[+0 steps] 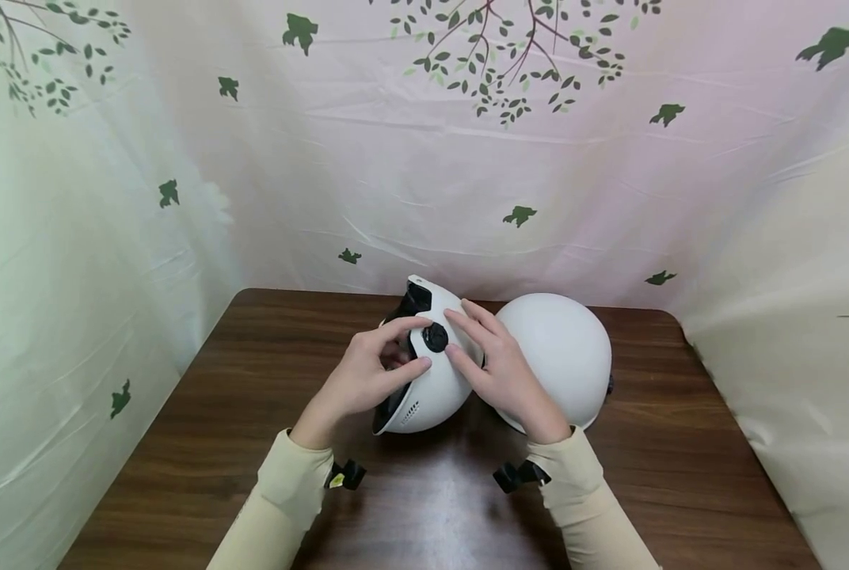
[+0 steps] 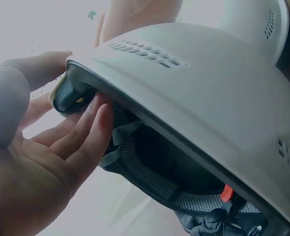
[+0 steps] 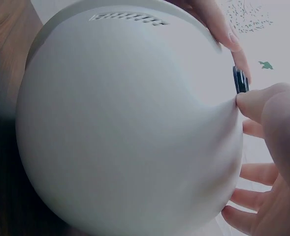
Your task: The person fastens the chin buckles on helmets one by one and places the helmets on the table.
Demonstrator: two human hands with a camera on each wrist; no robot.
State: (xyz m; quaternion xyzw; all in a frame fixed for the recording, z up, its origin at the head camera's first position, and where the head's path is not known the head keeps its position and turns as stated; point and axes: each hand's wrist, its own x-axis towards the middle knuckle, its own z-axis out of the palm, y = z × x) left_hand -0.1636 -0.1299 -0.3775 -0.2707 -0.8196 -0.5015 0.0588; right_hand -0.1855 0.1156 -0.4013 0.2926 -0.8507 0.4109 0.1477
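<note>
A white helmet (image 1: 442,388) lies tilted on its side, its dark padded inside (image 2: 169,167) facing left. On its upturned side sits a round black knob (image 1: 435,337). My left hand (image 1: 356,372) grips the rim beside the knob, thumb outside and several fingers tucked under the edge. From the other side my right hand (image 1: 499,364) rests on the shell with spread fingers, its thumb at the knob's edge. Straps and a red clip (image 2: 227,193) show inside the helmet in the left wrist view.
A second white helmet (image 1: 556,348) stands dome up just right of the first. Both are on a dark wooden table (image 1: 225,443). A pale curtain (image 1: 424,174) printed with leaves and birds hangs behind and at the sides.
</note>
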